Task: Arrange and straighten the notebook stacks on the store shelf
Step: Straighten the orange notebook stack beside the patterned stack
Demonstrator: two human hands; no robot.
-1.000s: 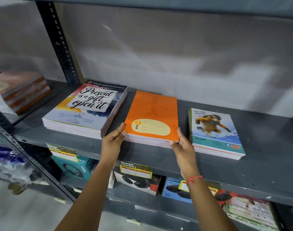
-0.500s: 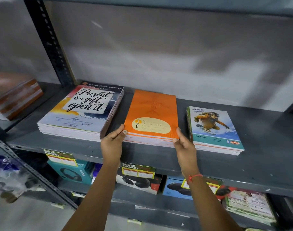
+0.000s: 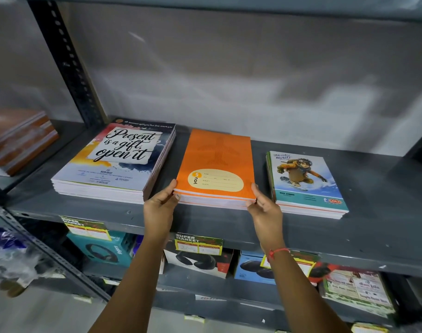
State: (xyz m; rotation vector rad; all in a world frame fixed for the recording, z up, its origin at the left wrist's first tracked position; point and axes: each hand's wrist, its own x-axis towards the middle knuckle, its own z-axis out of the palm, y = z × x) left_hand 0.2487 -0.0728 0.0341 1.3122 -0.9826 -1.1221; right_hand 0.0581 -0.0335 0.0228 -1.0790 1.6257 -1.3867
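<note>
Three notebook stacks lie on the grey metal shelf [image 3: 383, 227]. The orange stack [image 3: 217, 162] is in the middle. My left hand [image 3: 160, 209] grips its near left corner and my right hand [image 3: 265, 210] grips its near right corner, fingers on the stack's front edge. To the left lies the thicker "Present is a gift, open it" stack [image 3: 114, 159], turned slightly askew. On the right sits the smaller snowboarder-cover stack [image 3: 306, 183], a gap apart from the orange one.
A perforated black upright [image 3: 66, 61] stands at the shelf's left. Beyond it lies a brown-red notebook stack [image 3: 20, 140]. The lower shelf holds headphone boxes [image 3: 102, 248] with price tags and leaflets [image 3: 359, 289]. A plastic-wrapped bundle [image 3: 10, 258] sits at lower left.
Both hands stay on the orange stack's near corners; their fingers have curled tighter on its front edge. The stack barely shifted; the view moved slightly.
</note>
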